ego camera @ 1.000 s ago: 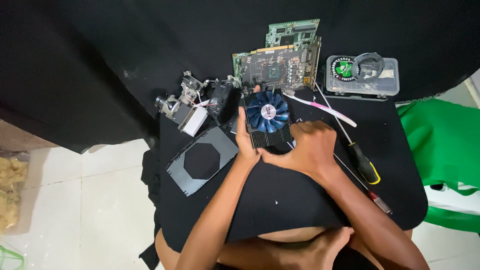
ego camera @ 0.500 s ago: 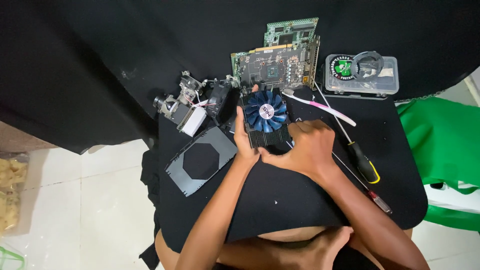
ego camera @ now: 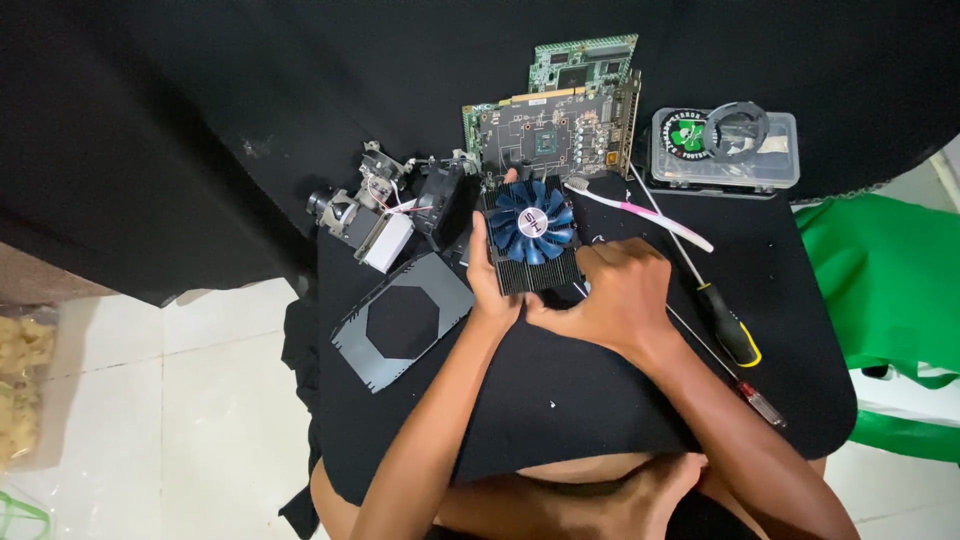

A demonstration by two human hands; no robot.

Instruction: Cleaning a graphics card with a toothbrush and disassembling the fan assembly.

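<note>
Centre of the black cloth, and there sits the cooler: a blue fan on a dark finned heatsink, lying flat just below the green circuit board. The left hand clasps its left edge, fingers running up along the side, thumb tucked near the lower corner. The right hand curls in at the lower right corner, fingers bent and pressing on the heatsink's bottom edge; whether it grips anything smaller there, I cannot tell, the knuckles hide it.

Moving outward: a toothbrush with a pink and white handle lies slanted just right of the fan, its head close to the cooler's top corner. Beyond the right hand, a screwdriver with a black and yellow handle lies diagonally, and a second, thinner screwdriver lies near it. Left of the cooler rests a grey plastic shroud with a hexagonal opening, and above that a cluster of small metal parts. Top right, a clear plastic case sits at the cloth's edge.
</note>
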